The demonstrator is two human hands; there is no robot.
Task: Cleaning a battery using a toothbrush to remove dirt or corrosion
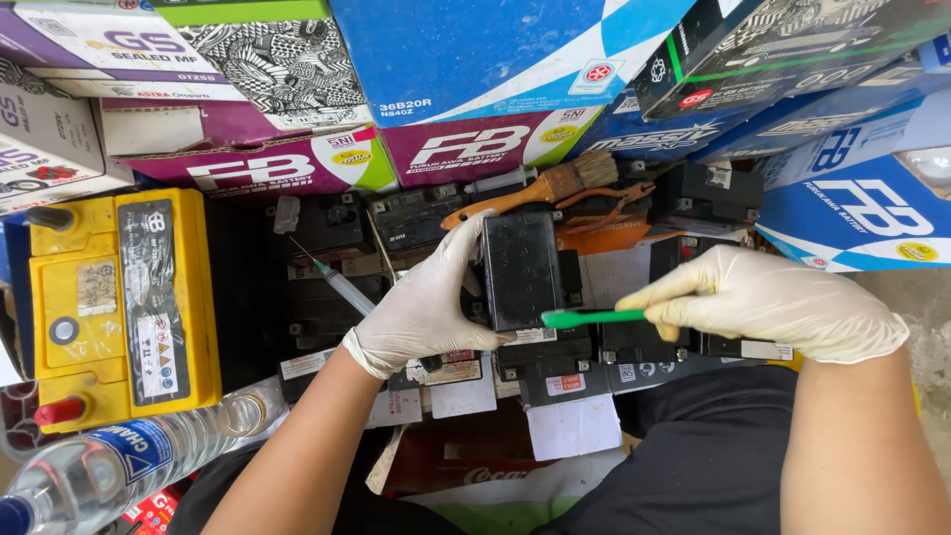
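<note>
Gloved hands work over a spread of small black batteries. The left hand (426,302) has its grip closed around a small black battery (521,269), thumb on the near edge and fingers behind, tilting one flat face up toward the camera so it stays steady. The right hand (768,297) pinches a green toothbrush (584,318) by its handle, the head touching the battery's near edge. A paintbrush (540,188) lies just beyond, a syringe (337,282) to the left, and a yellow battery (124,297) and a plastic bottle (119,461) at far left.
</note>
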